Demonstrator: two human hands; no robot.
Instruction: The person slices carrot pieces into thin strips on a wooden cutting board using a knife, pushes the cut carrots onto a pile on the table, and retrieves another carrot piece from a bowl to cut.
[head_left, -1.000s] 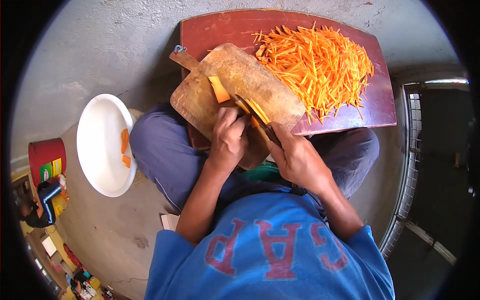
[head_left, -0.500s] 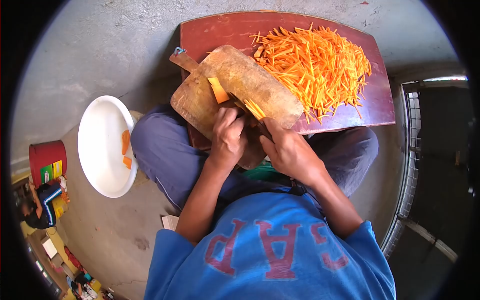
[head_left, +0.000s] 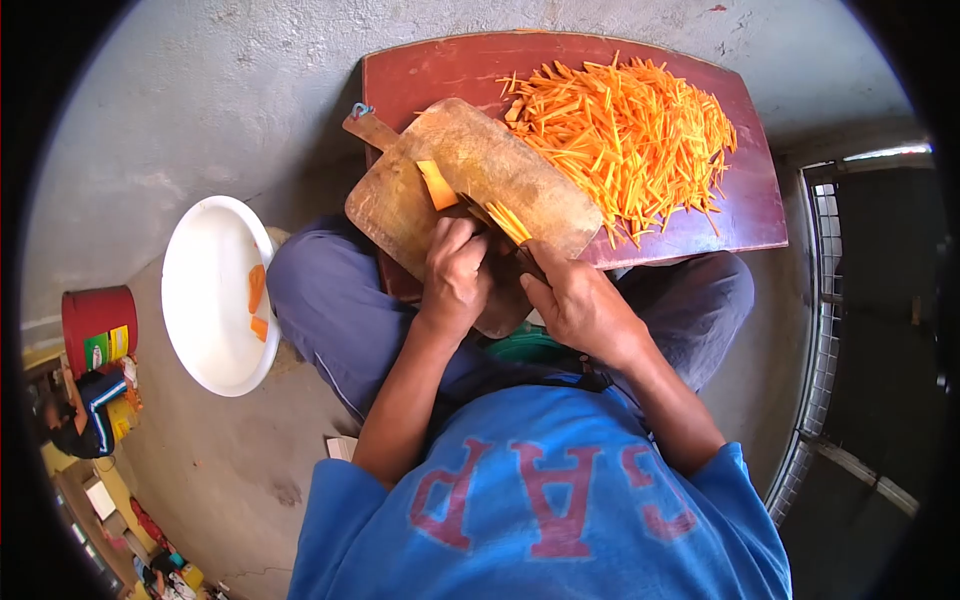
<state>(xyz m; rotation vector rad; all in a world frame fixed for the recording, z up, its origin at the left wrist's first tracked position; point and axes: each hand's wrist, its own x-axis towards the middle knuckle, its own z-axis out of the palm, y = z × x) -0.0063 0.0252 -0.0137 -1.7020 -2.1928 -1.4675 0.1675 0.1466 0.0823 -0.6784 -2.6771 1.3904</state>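
Note:
My right hand (head_left: 580,308) is closed around the handle of a knife (head_left: 482,213), whose dark blade lies slantwise over the wooden cutting board (head_left: 470,150). My left hand (head_left: 457,268) is curled at the board's near edge, just left of the blade; what its fingers press on is hidden. Several thin orange vegetable strips (head_left: 508,222) lie along the blade's right side. A flat orange vegetable slab (head_left: 437,186) rests on the board beyond my left hand. To the right, a big heap of cut orange strips (head_left: 630,145) covers part of the red tabletop (head_left: 430,70).
A white basin (head_left: 205,300) with orange pieces (head_left: 257,290) stands on the floor at left. Beyond it are a red bucket (head_left: 100,325) and another person (head_left: 85,410). Something green (head_left: 525,345) sits under the board. A wall rises behind the table; a metal-grille door frame (head_left: 825,300) is at right.
The whole view has shifted slightly. Both hands, the knife and the slab keep nearly the same places on the board.

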